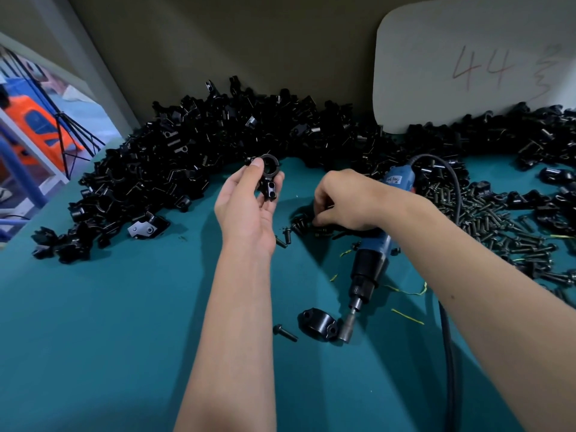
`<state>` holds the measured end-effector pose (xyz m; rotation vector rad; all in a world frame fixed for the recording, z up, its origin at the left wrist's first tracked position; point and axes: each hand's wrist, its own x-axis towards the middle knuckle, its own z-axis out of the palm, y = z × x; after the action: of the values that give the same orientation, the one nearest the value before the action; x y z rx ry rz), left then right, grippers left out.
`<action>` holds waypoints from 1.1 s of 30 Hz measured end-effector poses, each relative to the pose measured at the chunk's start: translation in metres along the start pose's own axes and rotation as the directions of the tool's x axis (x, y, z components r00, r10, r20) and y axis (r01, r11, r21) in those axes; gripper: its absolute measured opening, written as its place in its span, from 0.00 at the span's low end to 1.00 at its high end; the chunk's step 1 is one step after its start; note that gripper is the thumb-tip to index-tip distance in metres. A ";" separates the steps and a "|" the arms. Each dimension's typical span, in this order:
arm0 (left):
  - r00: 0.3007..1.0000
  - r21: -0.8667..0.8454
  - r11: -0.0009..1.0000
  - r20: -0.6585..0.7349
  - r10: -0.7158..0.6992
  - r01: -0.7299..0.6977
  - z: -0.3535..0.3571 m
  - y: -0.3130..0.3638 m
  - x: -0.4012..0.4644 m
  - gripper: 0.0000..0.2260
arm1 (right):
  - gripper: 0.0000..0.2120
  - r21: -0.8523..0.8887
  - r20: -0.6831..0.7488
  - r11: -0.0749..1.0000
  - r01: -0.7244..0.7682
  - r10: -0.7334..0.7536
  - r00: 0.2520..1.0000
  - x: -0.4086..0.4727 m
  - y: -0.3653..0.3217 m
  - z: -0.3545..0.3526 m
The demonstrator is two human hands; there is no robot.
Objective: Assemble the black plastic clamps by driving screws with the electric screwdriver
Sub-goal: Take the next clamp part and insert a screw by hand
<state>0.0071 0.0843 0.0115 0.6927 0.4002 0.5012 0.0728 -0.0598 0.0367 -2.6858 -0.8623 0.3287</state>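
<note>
left hand (249,201) pinches a clamp (268,177) up over the table (124,307) — right hand (346,201), fingers curled, picks among loose screws (300,224); screwdriver (369,263) lies idle. next — probably seat a screw.

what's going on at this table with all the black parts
A person is assembling black plastic clamps. The left hand holds one clamp up, while the right hand reaches into a small cluster of screws on the teal table. The electric screwdriver lies under the right forearm, its bit beside a loose clamp half. No screw is being driven yet.
</note>
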 end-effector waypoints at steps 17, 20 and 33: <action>0.850 0.483 0.847 0.522 -0.072 -0.224 0.017 -0.032 -0.019 0.08 | 0.04 0.569 -0.627 0.752 0.334 0.134 0.768 -0.063 0.044 -0.014; 0.851 0.503 0.826 0.522 -0.057 -0.254 0.015 -0.034 -0.018 0.07 | 0.05 0.562 -0.649 0.746 0.357 0.131 0.749 -0.060 0.041 -0.008; 0.859 0.506 0.851 0.490 -0.146 -0.144 0.017 -0.037 -0.024 0.07 | 0.06 0.520 -0.705 0.762 0.386 0.128 0.698 -0.065 0.034 -0.001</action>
<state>0.0081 0.0379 0.0023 1.3288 0.0174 0.1756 0.0397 -0.1249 0.0335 -1.8154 -0.5454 -0.3961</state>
